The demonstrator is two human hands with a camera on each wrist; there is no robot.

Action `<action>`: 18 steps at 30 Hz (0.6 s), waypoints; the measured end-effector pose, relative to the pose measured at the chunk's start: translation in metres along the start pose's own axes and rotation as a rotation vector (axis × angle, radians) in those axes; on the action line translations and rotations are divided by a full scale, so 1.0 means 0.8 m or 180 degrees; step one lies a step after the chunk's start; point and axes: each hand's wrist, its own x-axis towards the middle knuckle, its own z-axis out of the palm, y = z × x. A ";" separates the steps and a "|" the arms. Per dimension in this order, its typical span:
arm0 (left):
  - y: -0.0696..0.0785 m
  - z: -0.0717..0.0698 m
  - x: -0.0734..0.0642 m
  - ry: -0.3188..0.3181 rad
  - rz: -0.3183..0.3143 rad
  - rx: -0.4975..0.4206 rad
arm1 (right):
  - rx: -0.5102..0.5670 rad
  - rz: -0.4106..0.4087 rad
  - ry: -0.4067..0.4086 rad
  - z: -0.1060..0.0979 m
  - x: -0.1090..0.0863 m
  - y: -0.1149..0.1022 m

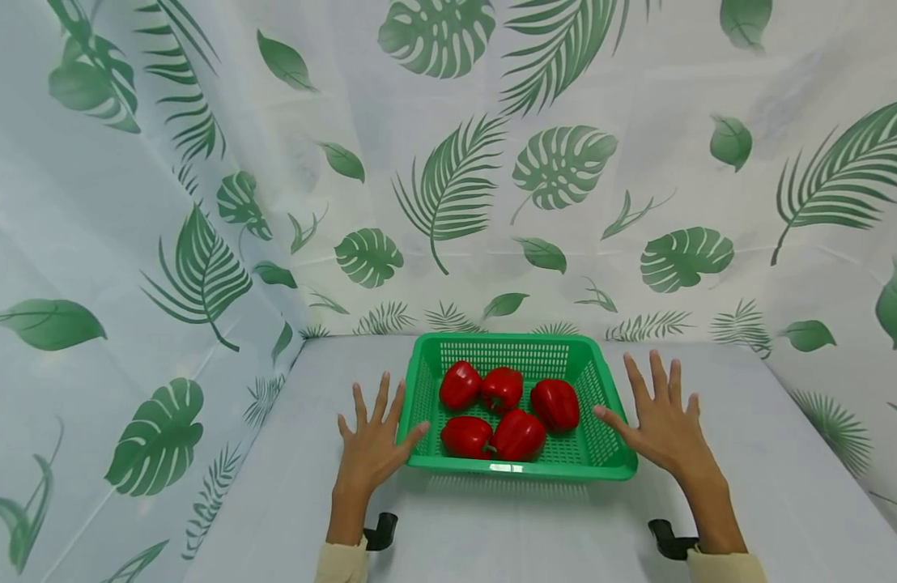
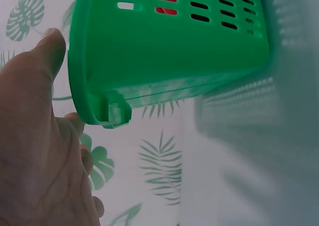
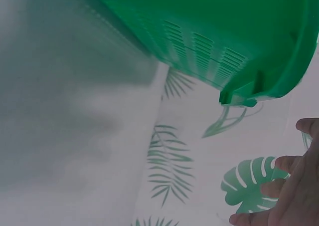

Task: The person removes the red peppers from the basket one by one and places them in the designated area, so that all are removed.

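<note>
A green slotted plastic basket (image 1: 514, 468) stands on the white table, with several red bell peppers (image 1: 518, 436) lying in it. At its left side my left hand (image 1: 371, 449) is spread flat, palm down, the thumb overlapping the basket's front left corner in the head view. In the left wrist view the thumb (image 2: 49, 49) is close beside the basket's rim. My right hand (image 1: 663, 429) is spread on the other side, its thumb near the right rim. Fingers (image 3: 254, 218) of that hand show below the basket's corner in the right wrist view. Neither hand holds anything.
White sheets printed with green leaves (image 1: 448, 194) hang behind and at both sides of the table (image 1: 492, 542). A black strap piece (image 1: 380, 532) sits at the left wrist, and a similar black piece (image 1: 670, 540) at the right wrist.
</note>
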 end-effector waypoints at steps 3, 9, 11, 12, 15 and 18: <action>0.002 -0.001 -0.002 -0.0117 0.0001 -0.0184 | 0.0042 -0.0023 0.0023 -0.003 0.003 -0.001; 0.006 0.004 -0.007 -0.0199 0.0092 -0.0551 | 0.0024 -0.0162 0.0189 -0.008 0.006 -0.005; 0.007 0.006 -0.010 -0.0244 0.0090 -0.0688 | 0.0035 -0.0187 0.0220 -0.009 0.007 -0.006; 0.008 0.008 -0.010 -0.0283 0.0072 -0.0750 | 0.0059 -0.0187 0.0223 -0.010 0.008 -0.007; 0.010 0.012 -0.014 -0.0326 0.0079 -0.0961 | 0.0189 -0.0173 0.0178 -0.011 0.011 -0.009; 0.013 0.015 -0.017 -0.0332 0.0093 -0.1103 | 0.0425 -0.0182 0.0134 -0.013 0.014 -0.010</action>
